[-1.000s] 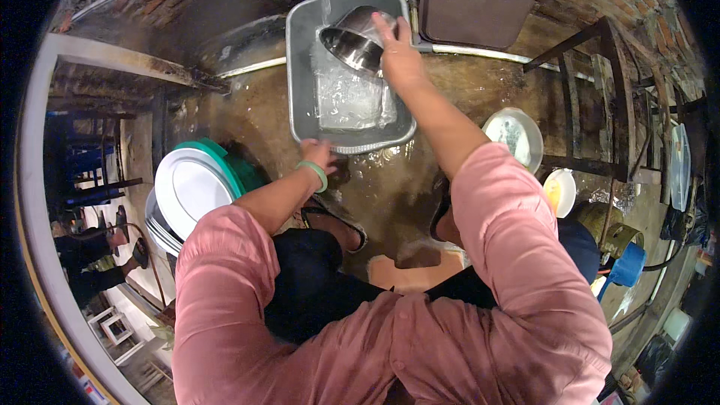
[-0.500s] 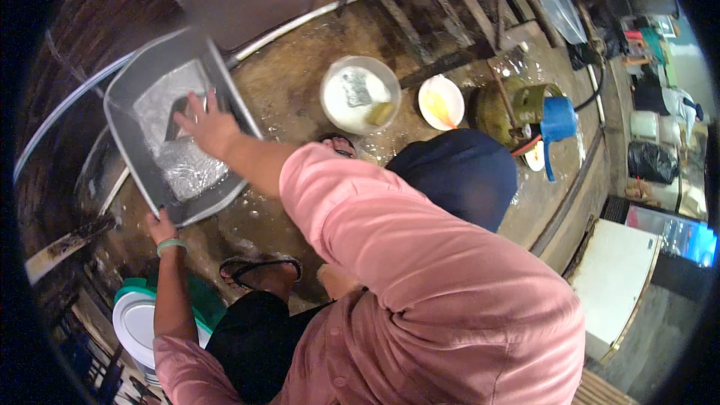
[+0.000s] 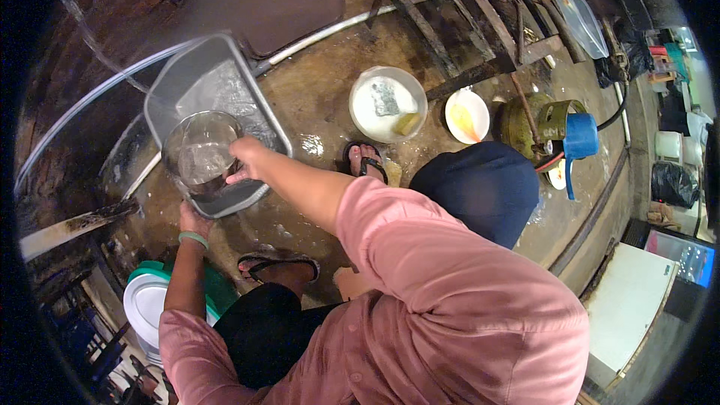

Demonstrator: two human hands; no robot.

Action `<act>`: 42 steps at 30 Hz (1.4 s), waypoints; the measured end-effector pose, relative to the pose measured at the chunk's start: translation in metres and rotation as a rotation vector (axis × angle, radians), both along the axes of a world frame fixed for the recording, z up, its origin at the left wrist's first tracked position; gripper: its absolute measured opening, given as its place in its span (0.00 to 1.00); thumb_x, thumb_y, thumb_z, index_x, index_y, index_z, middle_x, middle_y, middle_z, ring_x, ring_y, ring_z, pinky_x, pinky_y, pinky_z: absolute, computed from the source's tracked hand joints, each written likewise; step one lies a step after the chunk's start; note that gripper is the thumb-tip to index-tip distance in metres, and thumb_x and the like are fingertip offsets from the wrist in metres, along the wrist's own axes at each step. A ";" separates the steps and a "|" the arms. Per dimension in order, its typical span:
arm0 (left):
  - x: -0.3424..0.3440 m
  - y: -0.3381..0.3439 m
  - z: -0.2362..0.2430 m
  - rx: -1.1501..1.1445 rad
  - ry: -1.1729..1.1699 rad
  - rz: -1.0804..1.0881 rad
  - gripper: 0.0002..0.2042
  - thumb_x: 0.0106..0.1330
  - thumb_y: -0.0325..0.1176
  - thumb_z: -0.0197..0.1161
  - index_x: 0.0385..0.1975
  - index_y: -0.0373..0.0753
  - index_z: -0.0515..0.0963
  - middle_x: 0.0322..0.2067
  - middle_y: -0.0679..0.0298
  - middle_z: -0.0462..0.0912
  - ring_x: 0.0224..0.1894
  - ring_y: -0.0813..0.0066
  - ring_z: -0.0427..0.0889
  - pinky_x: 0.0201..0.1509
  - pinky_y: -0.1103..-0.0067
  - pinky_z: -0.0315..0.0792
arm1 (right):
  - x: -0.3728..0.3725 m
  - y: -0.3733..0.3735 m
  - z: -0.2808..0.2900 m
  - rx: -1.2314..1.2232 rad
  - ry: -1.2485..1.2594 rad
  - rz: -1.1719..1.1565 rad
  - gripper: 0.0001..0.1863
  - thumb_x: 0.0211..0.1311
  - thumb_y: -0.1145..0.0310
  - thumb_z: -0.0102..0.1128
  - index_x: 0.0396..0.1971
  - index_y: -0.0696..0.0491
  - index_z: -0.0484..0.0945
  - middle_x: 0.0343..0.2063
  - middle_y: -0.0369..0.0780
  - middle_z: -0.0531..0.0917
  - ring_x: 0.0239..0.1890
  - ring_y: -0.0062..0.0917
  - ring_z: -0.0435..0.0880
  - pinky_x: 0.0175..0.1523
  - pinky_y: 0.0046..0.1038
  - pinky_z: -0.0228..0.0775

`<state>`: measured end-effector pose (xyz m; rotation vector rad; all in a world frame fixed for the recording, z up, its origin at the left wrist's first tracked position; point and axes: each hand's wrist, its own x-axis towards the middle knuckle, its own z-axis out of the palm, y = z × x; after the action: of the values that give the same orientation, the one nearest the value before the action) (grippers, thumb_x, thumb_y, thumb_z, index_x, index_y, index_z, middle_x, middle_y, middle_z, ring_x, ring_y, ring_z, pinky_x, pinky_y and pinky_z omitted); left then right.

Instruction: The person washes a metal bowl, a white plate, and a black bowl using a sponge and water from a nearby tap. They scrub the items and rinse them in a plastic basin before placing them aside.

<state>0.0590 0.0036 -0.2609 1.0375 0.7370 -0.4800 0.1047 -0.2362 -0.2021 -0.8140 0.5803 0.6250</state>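
My right hand [image 3: 250, 161] grips the rim of a round, shiny metal bowl [image 3: 201, 151] and holds it tilted over the near part of a grey rectangular tub [image 3: 271, 126]. My left hand [image 3: 195, 222] is closed at the tub's near corner, just below the bowl. Its fingertips are partly hidden there. Past the bowl, the tub's inner bottom looks wet and shiny.
On the wet floor stand a tub of white, milky liquid [image 3: 361, 114] and a white bowl [image 3: 480, 103] with yellow liquid. Right of them are a green gas cylinder [image 3: 517, 124] and a blue dipper [image 3: 581, 133]. White plates [image 3: 144, 301] lie in a green basin [image 3: 217, 285].
My right hand was spread open inside the tub; now it grips the metal bowl, raised near the tub's near side. My left hand stays at the tub's near corner. The view has shifted slightly.
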 end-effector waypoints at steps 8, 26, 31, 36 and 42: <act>0.008 0.039 0.017 0.868 0.064 -0.441 0.33 0.57 0.56 0.41 0.55 0.35 0.58 0.55 0.59 0.61 0.54 0.64 0.61 0.54 0.73 0.56 | 0.009 -0.160 0.032 0.623 0.253 -0.387 0.19 0.60 0.64 0.33 0.43 0.64 0.57 0.50 0.64 0.53 0.46 0.52 0.68 0.27 0.22 0.78; 0.003 -0.072 0.101 0.270 -0.169 -0.295 0.41 0.50 0.69 0.38 0.59 0.46 0.47 0.59 0.54 0.49 0.55 0.50 0.59 0.49 0.56 0.59 | 0.008 -0.102 0.039 -0.410 -0.371 -0.168 0.29 0.48 0.76 0.44 0.54 0.52 0.52 0.42 0.47 0.71 0.30 0.40 0.77 0.19 0.34 0.74; 0.007 -0.097 0.106 0.141 -0.136 -0.307 0.36 0.54 0.61 0.45 0.56 0.40 0.53 0.54 0.54 0.59 0.50 0.59 0.67 0.44 0.65 0.68 | -0.023 -0.055 0.030 -0.399 -0.350 0.040 0.35 0.46 0.76 0.46 0.57 0.47 0.48 0.41 0.48 0.72 0.30 0.37 0.78 0.16 0.32 0.72; 0.010 -0.075 0.070 0.208 -0.046 -0.254 0.18 0.55 0.35 0.47 0.44 0.35 0.65 0.42 0.57 0.73 0.43 0.66 0.73 0.41 0.70 0.72 | -0.035 -0.059 0.036 -0.475 -0.397 0.369 0.33 0.51 0.65 0.47 0.58 0.45 0.47 0.42 0.45 0.71 0.31 0.33 0.76 0.21 0.33 0.74; 0.026 -0.049 0.060 0.302 -0.047 -0.262 0.19 0.54 0.35 0.46 0.45 0.34 0.64 0.41 0.54 0.72 0.40 0.64 0.75 0.38 0.67 0.73 | 0.014 -0.122 0.042 -1.235 -0.983 0.891 0.22 0.52 0.56 0.48 0.48 0.48 0.68 0.41 0.48 0.74 0.41 0.38 0.75 0.45 0.35 0.66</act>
<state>0.0853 -0.0455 -0.2004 1.4339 0.6460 -0.5775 0.1186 -0.3578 -0.1601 -2.4151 -0.4661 0.5096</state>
